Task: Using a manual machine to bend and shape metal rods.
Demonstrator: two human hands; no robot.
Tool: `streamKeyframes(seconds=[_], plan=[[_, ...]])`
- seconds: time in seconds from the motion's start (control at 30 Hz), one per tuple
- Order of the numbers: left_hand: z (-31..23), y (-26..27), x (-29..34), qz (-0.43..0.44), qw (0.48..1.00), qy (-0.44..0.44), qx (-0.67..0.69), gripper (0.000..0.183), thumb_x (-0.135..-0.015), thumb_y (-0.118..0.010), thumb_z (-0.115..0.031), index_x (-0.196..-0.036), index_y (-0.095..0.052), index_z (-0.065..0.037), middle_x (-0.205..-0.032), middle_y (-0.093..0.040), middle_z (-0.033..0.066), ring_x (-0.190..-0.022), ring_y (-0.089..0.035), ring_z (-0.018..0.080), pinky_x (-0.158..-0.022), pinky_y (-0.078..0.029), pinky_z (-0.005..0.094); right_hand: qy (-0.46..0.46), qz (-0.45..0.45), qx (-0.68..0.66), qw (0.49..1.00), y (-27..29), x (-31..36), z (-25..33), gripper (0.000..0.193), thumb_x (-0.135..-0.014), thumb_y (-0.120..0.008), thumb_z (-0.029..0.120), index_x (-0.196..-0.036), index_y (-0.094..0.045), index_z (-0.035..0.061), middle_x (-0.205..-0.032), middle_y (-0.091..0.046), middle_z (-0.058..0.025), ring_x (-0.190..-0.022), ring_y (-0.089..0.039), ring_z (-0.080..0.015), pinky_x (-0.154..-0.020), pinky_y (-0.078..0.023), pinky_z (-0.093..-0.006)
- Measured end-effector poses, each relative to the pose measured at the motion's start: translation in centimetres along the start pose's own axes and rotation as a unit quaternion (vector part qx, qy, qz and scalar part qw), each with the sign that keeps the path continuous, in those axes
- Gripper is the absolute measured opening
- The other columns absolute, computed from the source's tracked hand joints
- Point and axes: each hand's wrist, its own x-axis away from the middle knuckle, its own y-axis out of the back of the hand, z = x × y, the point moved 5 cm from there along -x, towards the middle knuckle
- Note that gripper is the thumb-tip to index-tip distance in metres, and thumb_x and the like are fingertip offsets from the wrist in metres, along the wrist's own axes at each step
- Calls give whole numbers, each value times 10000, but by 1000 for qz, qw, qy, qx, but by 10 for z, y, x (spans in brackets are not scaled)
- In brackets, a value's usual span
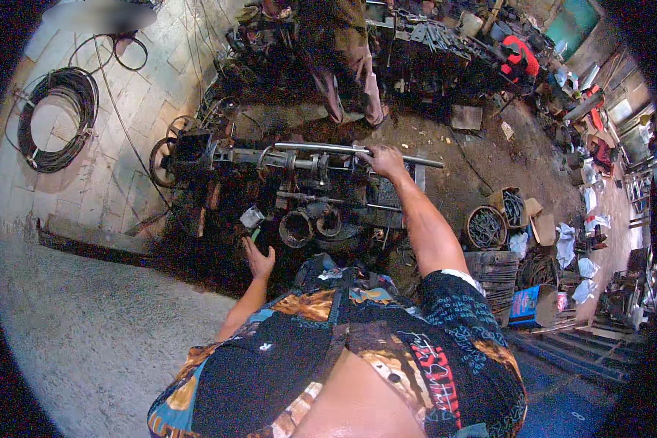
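Observation:
My right hand (384,160) is wrapped round a long, shiny metal rod (315,148), which lies across the top of a dark, greasy machine that looks like a lathe (233,156). The rod's far end sticks out to the right of the hand. Lower on the left, my left hand (258,260) is open, thumb apart from the fingers. Just beyond its fingertips sit a small whitish container (252,217) and a thin green item, its kind unclear. Two round, open-topped tins (296,228) (329,222) stand on the machine's near side.
A person's legs (347,95) stand beyond the machine. A coil of black cable (60,120) hangs on the left wall. Tools and metal pieces crowd a bench (431,36) at the back. To the right are a round bin of metal parts (486,227), cartons and a blue box (524,305).

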Motion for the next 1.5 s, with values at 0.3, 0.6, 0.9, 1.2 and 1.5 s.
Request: streamKeyframes(seconds=[0.3,0.6,0.9,1.2,1.5], plan=[[0,0,4,9,998,-26,-52,895,-771,-656,-323,-1421,-176,61,-1495,-110,259,-1390,-136,381,-1123,-209,417,-2,44,-16,999,4,1,2,617,-864,-376,653,-1147,-625,165,-1117,-628,-161,-1071,-574,-320,-958,-393,-455],[8,-6,1,-10,998,-36,-46,902,-769,-653,-337,-1419,-175,64,-1499,-116,245,-1389,-128,388,-1131,-189,423,18,-1,-19,1000,5,2,2,599,-872,-369,643,-1168,-616,185,-1158,-613,-153,-1124,-548,-307,-1024,-336,-457],[7,-8,4,-47,998,-21,-38,892,-774,-648,-343,-1408,-186,81,-1474,-154,283,-1383,-139,402,-1135,-174,428,-2,11,-3,1000,14,8,13,573,-871,-420,608,-1158,-618,152,-1197,-597,-140,-1149,-535,-306,-1009,-352,-446],[4,-8,12,-58,997,-7,-46,898,-773,-650,-345,-1406,-183,87,-1478,-149,276,-1384,-134,400,-1134,-171,437,-8,23,-11,1000,21,9,14,618,-862,-396,646,-1163,-612,151,-1053,-642,-198,-1011,-601,-352,-889,-455,-453],[-3,-9,12,-40,998,-3,-48,899,-770,-659,-331,-1409,-179,80,-1490,-120,267,-1389,-118,395,-1136,-169,430,-2,-14,11,1000,4,4,5,599,-862,-398,645,-1130,-639,165,-1014,-657,-186,-993,-609,-333,-912,-427,-452]])
